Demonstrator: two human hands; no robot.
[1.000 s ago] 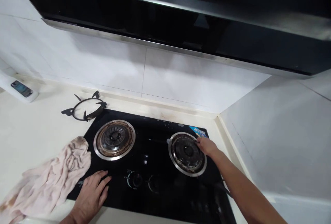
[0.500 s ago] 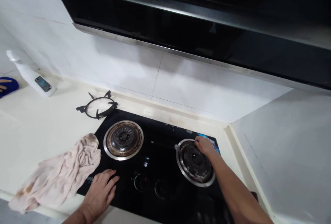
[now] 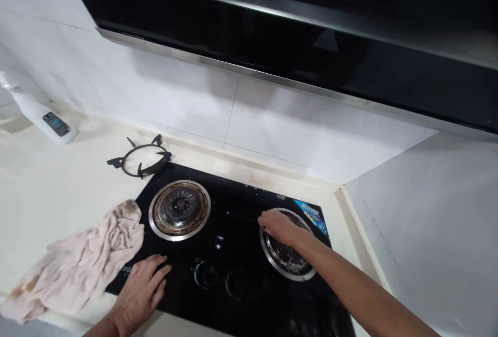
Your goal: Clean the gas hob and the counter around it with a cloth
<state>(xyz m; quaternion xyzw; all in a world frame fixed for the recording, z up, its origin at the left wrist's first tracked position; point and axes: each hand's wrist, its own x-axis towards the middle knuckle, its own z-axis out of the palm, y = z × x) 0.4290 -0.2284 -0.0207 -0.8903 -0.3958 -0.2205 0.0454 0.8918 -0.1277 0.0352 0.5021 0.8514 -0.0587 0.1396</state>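
Observation:
The black glass gas stove (image 3: 233, 243) has two round burners with stained metal rings. My right hand (image 3: 279, 226) reaches over the right burner (image 3: 295, 269), its fingers curled down at the upper left of the ring. Whatever the fingers may hold is hidden beneath them. My left hand (image 3: 143, 285) lies on the stove's front left corner, fingers stretched out, holding nothing. Close to it, a crumpled pale pink cloth (image 3: 89, 261) with brown stains lies on the counter against the stove. The left burner (image 3: 180, 210) is uncovered and browned around its bowl.
A black pan support (image 3: 143, 161) lies off the stove's back left corner. A white spray bottle (image 3: 42, 116) stands farther left by the tiled wall. The dark range hood (image 3: 272, 41) hangs low above. A side wall (image 3: 436, 223) bounds the right.
My right hand has moved left across the right burner, from its upper right edge to its upper left, uncovering a blue sticker. My left hand stays put; the view has shifted slightly.

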